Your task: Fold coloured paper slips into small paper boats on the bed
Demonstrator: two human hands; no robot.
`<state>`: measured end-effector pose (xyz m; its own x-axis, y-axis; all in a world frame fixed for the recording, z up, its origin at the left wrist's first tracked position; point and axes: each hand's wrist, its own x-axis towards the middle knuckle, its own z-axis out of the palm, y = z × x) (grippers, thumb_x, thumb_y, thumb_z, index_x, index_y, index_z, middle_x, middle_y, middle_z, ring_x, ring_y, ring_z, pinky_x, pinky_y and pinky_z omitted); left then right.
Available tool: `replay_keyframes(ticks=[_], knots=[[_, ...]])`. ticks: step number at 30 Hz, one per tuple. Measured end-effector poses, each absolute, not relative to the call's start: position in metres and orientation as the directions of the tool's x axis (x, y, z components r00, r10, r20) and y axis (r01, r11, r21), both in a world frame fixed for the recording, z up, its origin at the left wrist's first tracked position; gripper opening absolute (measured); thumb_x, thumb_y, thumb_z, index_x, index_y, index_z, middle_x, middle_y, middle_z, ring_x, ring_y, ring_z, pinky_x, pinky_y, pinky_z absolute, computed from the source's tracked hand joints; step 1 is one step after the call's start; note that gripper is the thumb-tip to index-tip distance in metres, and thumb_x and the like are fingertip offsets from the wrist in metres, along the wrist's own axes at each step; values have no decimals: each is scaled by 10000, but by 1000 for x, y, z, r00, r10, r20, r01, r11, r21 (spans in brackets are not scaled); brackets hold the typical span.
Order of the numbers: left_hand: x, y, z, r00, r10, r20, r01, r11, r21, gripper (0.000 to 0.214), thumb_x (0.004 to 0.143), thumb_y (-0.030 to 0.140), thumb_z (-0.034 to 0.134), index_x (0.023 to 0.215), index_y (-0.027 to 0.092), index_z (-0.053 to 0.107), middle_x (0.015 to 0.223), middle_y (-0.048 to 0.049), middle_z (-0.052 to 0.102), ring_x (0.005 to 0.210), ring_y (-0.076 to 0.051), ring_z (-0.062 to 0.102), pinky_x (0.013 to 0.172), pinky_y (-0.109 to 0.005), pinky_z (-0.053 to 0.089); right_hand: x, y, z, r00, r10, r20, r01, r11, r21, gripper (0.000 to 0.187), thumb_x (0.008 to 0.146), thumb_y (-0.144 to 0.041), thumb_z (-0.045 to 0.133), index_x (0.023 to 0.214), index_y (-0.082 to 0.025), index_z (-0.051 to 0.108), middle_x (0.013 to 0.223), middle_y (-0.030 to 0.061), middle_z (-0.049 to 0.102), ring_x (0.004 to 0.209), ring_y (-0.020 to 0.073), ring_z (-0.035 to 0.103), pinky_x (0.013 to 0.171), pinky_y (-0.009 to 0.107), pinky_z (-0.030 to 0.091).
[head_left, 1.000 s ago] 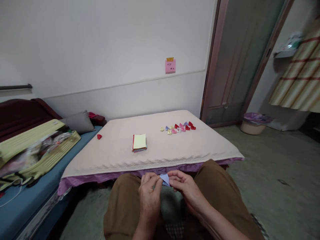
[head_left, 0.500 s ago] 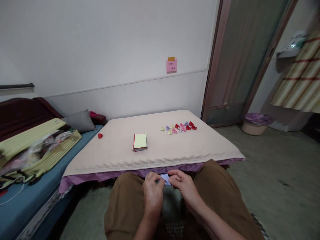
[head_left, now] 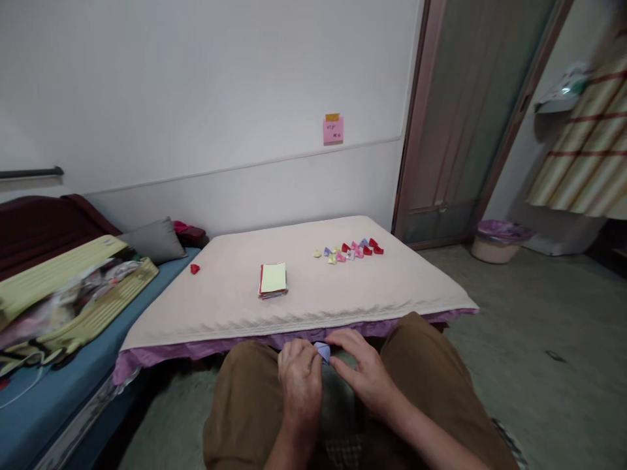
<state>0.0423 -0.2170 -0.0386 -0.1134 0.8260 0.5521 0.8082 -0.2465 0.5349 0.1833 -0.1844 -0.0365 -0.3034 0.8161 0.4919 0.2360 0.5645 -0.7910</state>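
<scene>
Between my knees, just in front of the table edge, a small piece of lavender-blue folded paper (head_left: pixel 322 352) is held up. My left hand (head_left: pixel 300 372) is closed on its left side, fingers bunched together and covering part of it. From the right, my right hand (head_left: pixel 361 369) has its index finger at the paper's upper edge and its thumb at the lower right, the two apart with the paper between them. Beyond the hands, a stack of coloured paper squares (head_left: pixel 273 279) lies on the table, a pale yellow sheet on top.
Several small folded paper pieces (head_left: pixel 351 252) in red, pink, yellow and blue cluster at the table's (head_left: pixel 235 307) right. A lone red folded piece (head_left: pixel 194 268) sits far left. A blue bed (head_left: pixel 93 356) with a yellow-green case stands left; a lined bin (head_left: pixel 497 243) is at right.
The blue paper has gone from a flat, pointed shape to a more compact, rounded one. My right thumb and index finger have spread wider apart around it.
</scene>
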Motion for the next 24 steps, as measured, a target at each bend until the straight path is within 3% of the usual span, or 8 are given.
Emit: replay_keyframes(ticks=[4, 8, 16, 24], knots=[[44, -221, -35, -23, 802, 597, 876, -272, 399, 192, 793, 69, 495, 723, 194, 623, 775, -33, 600, 753, -192, 515, 708, -330, 381, 186, -189, -24, -428, 669, 608, 398, 743, -538, 271, 758, -121, 545, 1009, -198, 609, 979, 83, 614, 910, 226, 525, 809, 365, 441], [44, -223, -32, 25, 773, 634, 907, -284, 311, 189, 786, 55, 496, 734, 189, 619, 777, -35, 603, 747, -192, 521, 706, -333, 384, 181, -193, -17, -477, 617, 626, 456, 782, -424, 230, 782, -125, 510, 984, -175, 608, 918, 87, 621, 843, 220, 523, 765, 355, 446], [43, -224, -27, 77, 742, 665, 922, -308, 236, 187, 804, 62, 481, 701, 169, 595, 728, -43, 584, 727, -192, 517, 685, -332, 385, 176, -194, -17, -444, 635, 632, 438, 769, -466, 218, 751, -118, 510, 943, -173, 598, 872, 72, 618, 819, 208, 525, 751, 329, 442], [46, -227, -26, 125, 710, 694, 919, -346, 189, 184, 824, 69, 442, 787, 164, 595, 754, -60, 581, 754, -206, 521, 713, -361, 389, 175, -191, -19, -429, 685, 589, 456, 727, -514, 174, 750, -112, 506, 878, -180, 602, 829, 65, 621, 805, 203, 539, 730, 307, 445]])
